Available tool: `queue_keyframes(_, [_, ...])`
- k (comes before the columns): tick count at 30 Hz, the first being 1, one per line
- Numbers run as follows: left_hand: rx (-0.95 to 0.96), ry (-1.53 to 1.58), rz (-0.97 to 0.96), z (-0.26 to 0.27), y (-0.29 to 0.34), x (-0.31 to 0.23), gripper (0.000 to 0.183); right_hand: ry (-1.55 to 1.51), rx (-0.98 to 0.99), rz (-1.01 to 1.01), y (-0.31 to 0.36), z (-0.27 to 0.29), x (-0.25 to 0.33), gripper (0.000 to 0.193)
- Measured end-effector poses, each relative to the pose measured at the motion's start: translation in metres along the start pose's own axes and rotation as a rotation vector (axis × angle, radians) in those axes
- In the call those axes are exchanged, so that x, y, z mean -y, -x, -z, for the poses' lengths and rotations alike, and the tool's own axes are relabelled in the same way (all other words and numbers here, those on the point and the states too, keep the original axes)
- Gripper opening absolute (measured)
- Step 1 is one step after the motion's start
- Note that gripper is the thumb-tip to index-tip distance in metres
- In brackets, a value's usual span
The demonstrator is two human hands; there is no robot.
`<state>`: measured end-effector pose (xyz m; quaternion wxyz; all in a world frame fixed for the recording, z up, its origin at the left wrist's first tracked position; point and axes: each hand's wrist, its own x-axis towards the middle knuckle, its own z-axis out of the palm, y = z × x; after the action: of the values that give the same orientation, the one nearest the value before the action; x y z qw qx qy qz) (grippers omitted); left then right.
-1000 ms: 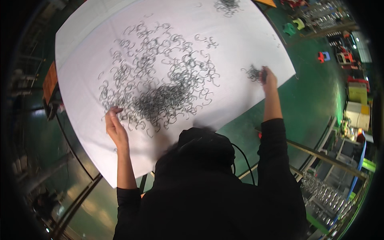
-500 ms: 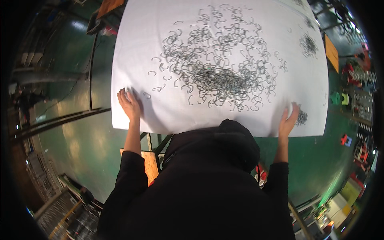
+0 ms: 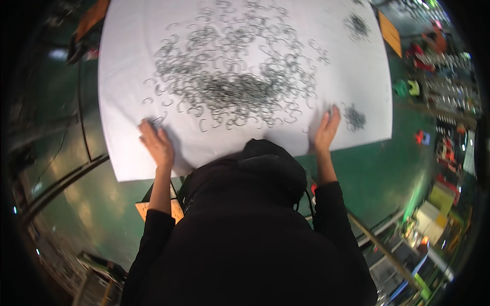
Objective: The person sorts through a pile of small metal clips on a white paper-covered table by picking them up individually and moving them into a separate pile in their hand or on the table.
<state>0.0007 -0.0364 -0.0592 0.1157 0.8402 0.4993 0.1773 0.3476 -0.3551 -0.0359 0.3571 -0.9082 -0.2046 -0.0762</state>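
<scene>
A wide spread of thin, dark C-shaped wire hooks (image 3: pixel 232 91) lies on a white-covered table (image 3: pixel 122 102), densest in a band on its near side. My left hand (image 3: pixel 157 145) is low over the near left part of the cover. Its fingers are stretched out, the tips beside a couple of stray hooks (image 3: pixel 159 120); whether they touch cannot be made out. On the other side, my right hand (image 3: pixel 326 130) has its fingers extended and slightly apart, between the spread and a small dark clump of pieces (image 3: pixel 355 118). Neither hand holds anything visible.
Another small dark clump (image 3: pixel 357 27) lies at the table's far right. A wooden board (image 3: pixel 389 34) stands past the right edge. Below is a green floor (image 3: pixel 357 176), with a wooden stool top (image 3: pixel 176 210) near my left forearm. Cluttered shelving (image 3: pixel 444 92) lines the right.
The whole view has shifted and turned. My left hand has come right, up to the stray hooks. My right hand has moved left, away from the small near clump.
</scene>
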Motion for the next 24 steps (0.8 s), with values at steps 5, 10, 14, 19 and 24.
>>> queue_keyframes(5, [0.039,-0.12,0.018,0.001,-0.002,0.014,0.051,0.12,0.174,0.112,0.025,0.026,0.005,0.045])
queue_keyframes(10, [0.026,-0.136,0.038,0.003,-0.007,0.018,0.045,0.354,0.251,0.164,0.058,0.016,0.016,0.058])
queue_keyframes(14, [-0.039,-0.115,0.013,0.007,-0.009,0.042,0.039,0.115,0.167,0.114,0.051,0.014,0.023,0.048])
queue_keyframes(19, [-0.073,-0.084,0.086,0.01,-0.01,0.06,0.039,0.245,0.28,0.19,0.053,0.024,0.005,0.026])
queue_keyframes(24, [-0.122,-0.11,0.164,0.014,-0.012,0.046,0.046,0.22,0.162,0.331,0.034,0.018,-0.01,0.016])
